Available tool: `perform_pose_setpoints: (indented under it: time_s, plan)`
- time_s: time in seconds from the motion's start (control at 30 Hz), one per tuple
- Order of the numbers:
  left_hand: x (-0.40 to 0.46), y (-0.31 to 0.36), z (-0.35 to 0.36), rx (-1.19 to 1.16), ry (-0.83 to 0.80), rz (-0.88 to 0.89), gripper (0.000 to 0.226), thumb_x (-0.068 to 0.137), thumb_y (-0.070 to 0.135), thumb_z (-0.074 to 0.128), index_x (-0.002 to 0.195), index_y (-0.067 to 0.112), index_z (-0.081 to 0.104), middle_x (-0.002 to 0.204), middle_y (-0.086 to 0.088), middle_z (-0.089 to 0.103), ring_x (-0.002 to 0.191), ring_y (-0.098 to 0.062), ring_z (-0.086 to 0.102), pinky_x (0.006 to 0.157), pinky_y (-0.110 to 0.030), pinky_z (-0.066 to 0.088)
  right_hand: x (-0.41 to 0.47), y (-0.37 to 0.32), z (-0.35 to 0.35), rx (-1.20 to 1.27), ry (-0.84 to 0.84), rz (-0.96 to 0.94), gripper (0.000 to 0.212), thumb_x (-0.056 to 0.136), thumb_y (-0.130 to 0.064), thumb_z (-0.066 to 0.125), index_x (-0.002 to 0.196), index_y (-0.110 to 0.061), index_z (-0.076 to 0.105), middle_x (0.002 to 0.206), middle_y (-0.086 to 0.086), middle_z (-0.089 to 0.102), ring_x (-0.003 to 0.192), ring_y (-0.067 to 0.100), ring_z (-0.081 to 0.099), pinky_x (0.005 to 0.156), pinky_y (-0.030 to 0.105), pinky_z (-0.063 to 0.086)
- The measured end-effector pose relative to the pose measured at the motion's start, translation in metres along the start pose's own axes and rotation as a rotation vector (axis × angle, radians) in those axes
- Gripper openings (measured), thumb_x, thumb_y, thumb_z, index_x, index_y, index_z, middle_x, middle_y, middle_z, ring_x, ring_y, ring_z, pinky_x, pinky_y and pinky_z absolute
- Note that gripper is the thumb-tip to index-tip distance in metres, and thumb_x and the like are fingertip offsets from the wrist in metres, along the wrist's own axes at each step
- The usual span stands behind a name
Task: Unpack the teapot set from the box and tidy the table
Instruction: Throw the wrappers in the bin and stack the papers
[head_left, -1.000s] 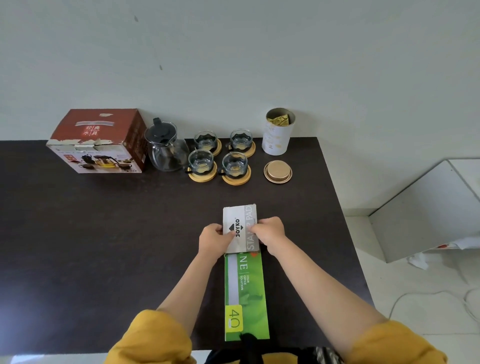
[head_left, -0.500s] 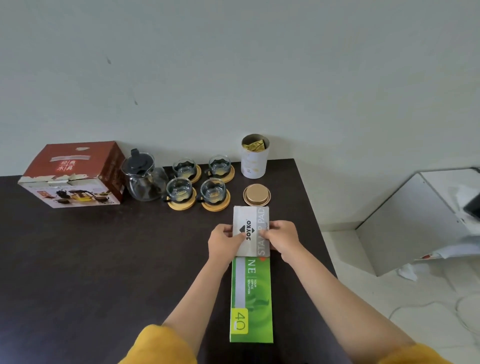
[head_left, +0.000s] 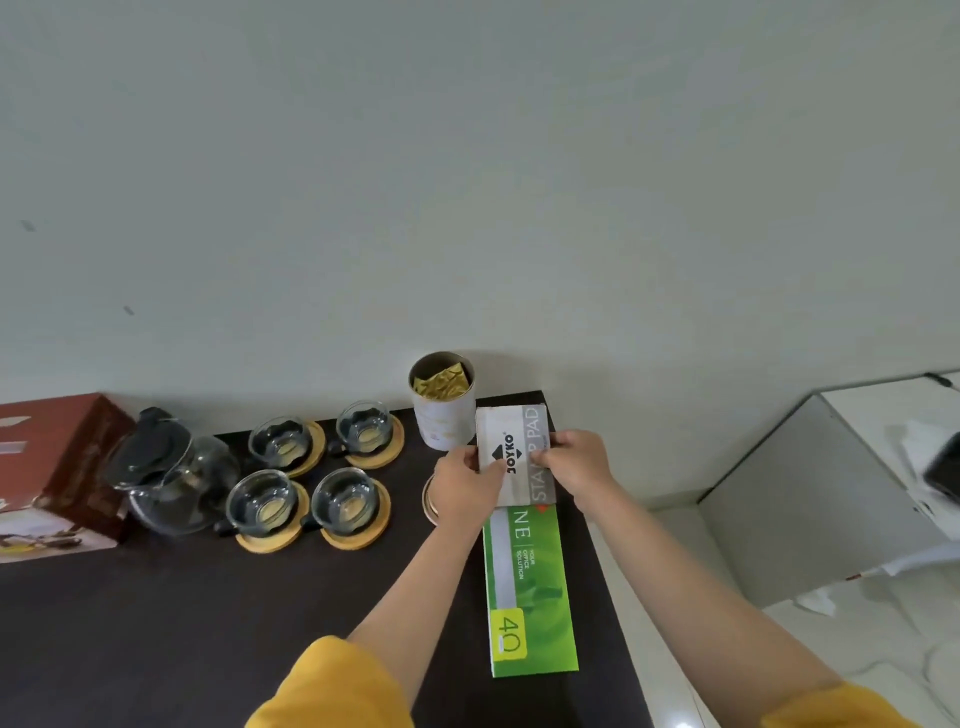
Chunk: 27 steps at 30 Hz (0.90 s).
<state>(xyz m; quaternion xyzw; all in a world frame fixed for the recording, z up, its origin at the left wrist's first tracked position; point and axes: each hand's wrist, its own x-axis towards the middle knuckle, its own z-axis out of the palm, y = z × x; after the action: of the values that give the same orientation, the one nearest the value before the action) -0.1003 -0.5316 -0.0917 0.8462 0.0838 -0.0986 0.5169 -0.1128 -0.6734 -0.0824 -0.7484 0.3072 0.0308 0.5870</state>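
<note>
Two hands hold one grey stamp-pad box (head_left: 517, 454) between them: the left hand (head_left: 465, 486) pinches its left edge, the right hand (head_left: 576, 462) pinches its right edge, fingers curled on the card. The box sits at the far end of one long green stationery box (head_left: 530, 592), overlapping it; whether it rests on the green box or is lifted just above it cannot be told.

Taking the stamp-pad box as landmark: one open white canister (head_left: 441, 402) with gold foil packets inside stands just to its left and slightly behind, touching or nearly so. One round gold lid (head_left: 429, 501) lies to its left, mostly hidden under the left hand. Further left are four glass cups (head_left: 306, 480), each on its own round wooden coaster, set two by two. Left of those stands one glass teapot (head_left: 169, 475) with a black lid, and farthest left one red teapot-set box (head_left: 57, 467), closed, partly cut off by the frame edge.

All of these rest on a dark brown counter (head_left: 182, 623) against a plain pale wall. To the right of the stamp-pad box, beyond the counter's edge, are a pale tiled floor and a white cabinet. Both sleeves are yellow.
</note>
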Motion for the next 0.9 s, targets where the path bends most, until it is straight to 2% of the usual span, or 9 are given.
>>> perform_pose_setpoints:
  time_s: [0.1, 0.23, 0.37, 0.43, 0.57, 0.63, 0.73, 0.9]
  plan:
    - [0.029, 0.009, 0.015, 0.012, -0.006, -0.027, 0.022, 0.081, 0.025, 0.07, 0.071, 0.03, 0.051, 0.07, 0.013, 0.058, 0.07, -0.008, 0.059, 0.058, -0.023, 0.046, 0.038, -0.006, -0.002, -0.015, -0.019, -0.001, 0.015, 0.077, 0.002, 0.071, 0.088, -0.009, 0.071, 0.081, 0.006, 0.071, 0.065, 0.013, 0.067, 0.057, 0.022, 0.051]
    - [0.06, 0.007, 0.036, 0.002, 0.004, -0.045, 0.006, 0.082, 0.025, 0.068, 0.081, 0.022, 0.062, 0.077, 0.004, 0.067, 0.075, -0.015, 0.065, 0.065, -0.029, 0.052, 0.08, -0.006, 0.0, -0.01, -0.052, 0.024, 0.019, 0.076, 0.001, 0.074, 0.094, -0.005, 0.072, 0.087, 0.009, 0.072, 0.072, 0.019, 0.069, 0.068, 0.028, 0.054]
    - [0.067, -0.001, 0.059, -0.04, 0.033, 0.011, 0.009, 0.085, 0.025, 0.063, 0.092, 0.019, 0.063, 0.089, 0.002, 0.069, 0.081, -0.015, 0.064, 0.072, -0.033, 0.053, 0.108, -0.003, -0.001, 0.017, -0.054, 0.056, 0.022, 0.075, 0.004, 0.073, 0.097, -0.001, 0.072, 0.086, 0.01, 0.071, 0.069, 0.017, 0.067, 0.065, 0.026, 0.054]
    - [0.066, -0.003, 0.067, -0.075, 0.037, 0.016, 0.011, 0.086, 0.023, 0.061, 0.097, 0.019, 0.06, 0.094, 0.003, 0.067, 0.087, -0.015, 0.062, 0.079, -0.035, 0.052, 0.117, -0.001, 0.0, 0.02, -0.063, 0.069, 0.021, 0.076, 0.005, 0.073, 0.096, 0.0, 0.072, 0.085, 0.011, 0.07, 0.066, 0.015, 0.066, 0.062, 0.024, 0.053]
    - [0.069, -0.004, 0.074, -0.115, 0.008, -0.025, 0.024, 0.088, 0.021, 0.058, 0.112, 0.016, 0.056, 0.107, 0.002, 0.065, 0.1, -0.017, 0.06, 0.091, -0.034, 0.048, 0.128, 0.005, 0.004, -0.027, -0.058, 0.076, 0.01, 0.075, -0.001, 0.076, 0.081, -0.009, 0.073, 0.09, 0.014, 0.073, 0.081, 0.026, 0.071, 0.082, 0.04, 0.057]
    - [0.071, -0.007, 0.076, -0.104, -0.009, -0.045, 0.038, 0.086, 0.028, 0.056, 0.121, 0.015, 0.053, 0.117, 0.0, 0.063, 0.109, -0.018, 0.058, 0.097, -0.038, 0.046, 0.132, 0.007, 0.005, -0.031, -0.06, 0.082, 0.012, 0.075, -0.003, 0.076, 0.077, -0.014, 0.072, 0.09, 0.013, 0.074, 0.083, 0.026, 0.071, 0.084, 0.042, 0.057]
    - [0.074, -0.015, 0.079, -0.083, -0.022, -0.099, 0.057, 0.082, 0.033, 0.051, 0.135, 0.014, 0.044, 0.134, -0.004, 0.054, 0.125, -0.023, 0.049, 0.105, -0.046, 0.041, 0.133, 0.009, 0.005, -0.036, -0.033, 0.084, 0.014, 0.075, -0.005, 0.077, 0.088, -0.01, 0.074, 0.091, 0.011, 0.074, 0.081, 0.023, 0.071, 0.083, 0.04, 0.057]
    - [0.073, -0.013, 0.077, -0.072, -0.049, -0.074, 0.056, 0.089, 0.01, 0.048, 0.144, 0.01, 0.034, 0.139, -0.005, 0.049, 0.128, -0.022, 0.046, 0.107, -0.043, 0.039, 0.125, 0.004, 0.008, -0.036, 0.068, 0.089, 0.021, 0.075, -0.004, 0.077, 0.096, -0.006, 0.072, 0.088, 0.007, 0.07, 0.074, 0.017, 0.063, 0.071, 0.026, 0.051]
